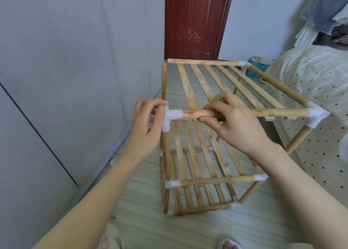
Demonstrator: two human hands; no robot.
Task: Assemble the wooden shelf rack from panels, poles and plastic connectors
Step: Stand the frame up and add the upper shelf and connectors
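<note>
A wooden shelf rack (207, 181) stands on the floor in front of me, with slatted panels on three levels joined by white plastic connectors. My left hand (148, 128) pinches the white connector (170, 117) at the top near-left corner. My right hand (233, 120) grips the top front pole (282, 112) just right of that connector, fingers curled over it and thumb beneath. The far-left pole (163, 79) of the top level lies loose beside the top slatted panel (212, 79), its far end in no connector. White connectors (316, 115) hold the top's right corners.
A pale wardrobe wall (66, 79) runs close along the left. A bed with a dotted cover (320, 90) flanks the rack on the right. A dark red door (194, 23) stands behind. A teal box (256, 70) sits on the floor at the back right.
</note>
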